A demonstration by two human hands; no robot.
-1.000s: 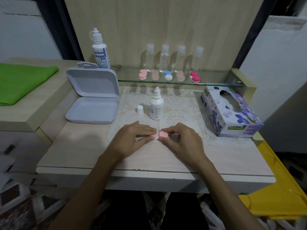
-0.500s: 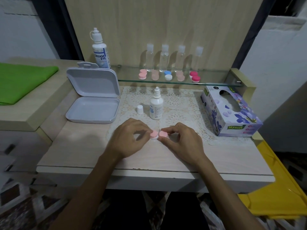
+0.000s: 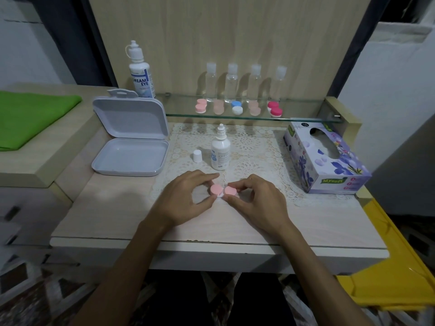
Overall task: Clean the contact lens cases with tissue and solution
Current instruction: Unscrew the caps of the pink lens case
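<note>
Pink lens case [image 3: 222, 191] between hands; left hand [image 3: 188, 198] pinches left cap, right hand [image 3: 256, 198] pinches right.

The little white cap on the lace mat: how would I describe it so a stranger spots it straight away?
Find the open grey case at the table's left. Just right of it, on the lace mat, stands a small uncapped dropper bottle. The white cap stands apart at that bottle's left, the only loose cap there.
</note>
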